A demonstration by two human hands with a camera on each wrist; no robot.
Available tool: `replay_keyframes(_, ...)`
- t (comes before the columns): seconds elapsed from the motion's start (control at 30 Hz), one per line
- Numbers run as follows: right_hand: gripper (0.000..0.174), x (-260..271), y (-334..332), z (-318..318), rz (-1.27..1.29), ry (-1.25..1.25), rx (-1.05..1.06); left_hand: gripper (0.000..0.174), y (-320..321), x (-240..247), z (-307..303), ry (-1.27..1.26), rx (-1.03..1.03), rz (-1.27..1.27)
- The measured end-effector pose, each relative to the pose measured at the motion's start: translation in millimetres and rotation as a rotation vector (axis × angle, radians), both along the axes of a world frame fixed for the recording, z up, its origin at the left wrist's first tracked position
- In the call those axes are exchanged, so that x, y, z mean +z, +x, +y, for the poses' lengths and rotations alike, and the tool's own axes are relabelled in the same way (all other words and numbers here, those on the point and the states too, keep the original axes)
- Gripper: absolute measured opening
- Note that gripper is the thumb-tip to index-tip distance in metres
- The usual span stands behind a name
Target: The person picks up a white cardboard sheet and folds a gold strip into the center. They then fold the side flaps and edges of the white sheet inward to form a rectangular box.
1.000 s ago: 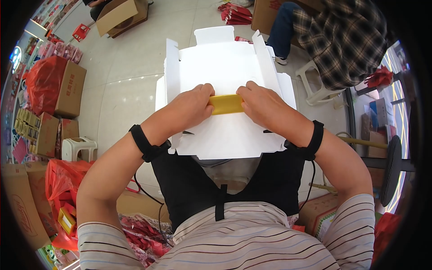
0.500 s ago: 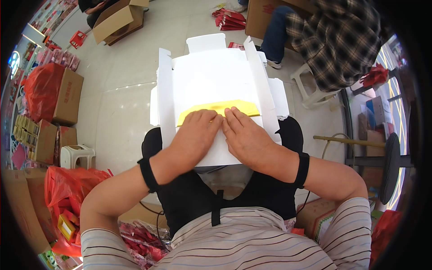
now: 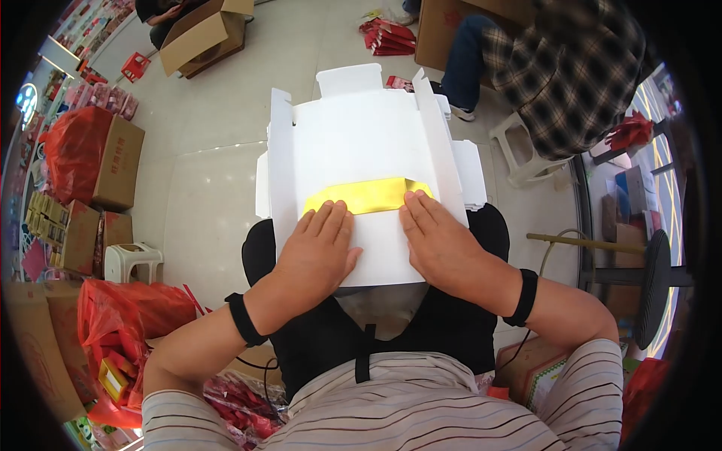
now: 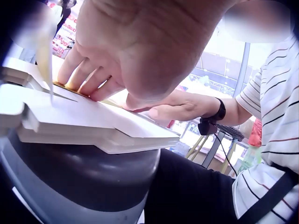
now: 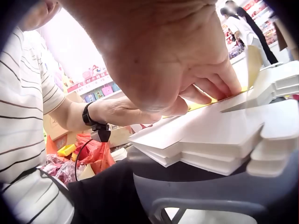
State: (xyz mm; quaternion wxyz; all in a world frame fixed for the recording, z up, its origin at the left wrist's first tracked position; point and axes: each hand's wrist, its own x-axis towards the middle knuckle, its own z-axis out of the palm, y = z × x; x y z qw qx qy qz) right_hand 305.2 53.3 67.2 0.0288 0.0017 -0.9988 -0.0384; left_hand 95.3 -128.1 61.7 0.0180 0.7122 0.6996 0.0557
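Observation:
A shiny yellow folded strip (image 3: 365, 197) lies across a flat white cardboard box blank (image 3: 357, 139) in the head view. My left hand (image 3: 317, 244) rests with straight fingers at the strip's near edge, toward its left end. Toward the right end, my right hand (image 3: 442, 239) presses with its fingers extended and fingertips on the yellow. The wrist views show both palms facing down, close over the white card. Below the top blank are more white cardboard layers (image 5: 215, 161), stacked on a dark grey stool (image 4: 88, 172).
Raised white side flaps (image 3: 439, 143) flank the blank. A white plastic stool (image 3: 132, 259) and a red bag (image 3: 124, 316) stand at left. Someone in a plaid shirt (image 3: 564, 83) sits at the right. An open carton (image 3: 204, 37) is on the floor ahead.
Earlier both hands pinched the golden strip over the cardboard. It then lay on the blank with the hands together at its middle; now they have spread apart toward its ends.

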Motion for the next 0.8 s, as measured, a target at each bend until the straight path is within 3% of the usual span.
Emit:
replay_keyframes(0.13, 0.062, -15.5, -20.7, -15.4, 0.132, -0.2, -0.013, 0.058, 12.8, -1.8, 18.5, 0.038, -0.068, -0.021)
replay_keyframes(0.3, 0.06, -0.5, -7.2, -2.6, 0.043, -0.048, 0.07, 0.057, -1.1, -3.0, 3.4, 0.038, -0.021, -0.078)
replay_keyframes(0.47, 0.05, -1.0, 2.6, 2.5, 0.153, -0.14, 0.02, 0.048, -18.3, 5.5, -17.6, 0.031, 0.048, -0.112)
replay_keyframes(0.57, 0.041, -1.7, 1.0, 8.8, 0.205, -0.397, -0.063, 0.043, -37.1, 30.7, -11.9, -0.096, 0.223, -0.514)
replay_keyframes(0.7, 0.031, 47.2, 6.4, 27.0, 0.329, -0.681, -0.257, 0.04, -42.6, 45.8, 4.9, 0.329, 0.279, -0.547)
replay_keyframes(0.8, 0.027, 48.3, 14.9, 62.9, 0.497, -0.566, -0.396, 0.048, -39.1, 33.3, 24.2, 0.458, 0.413, -0.685)
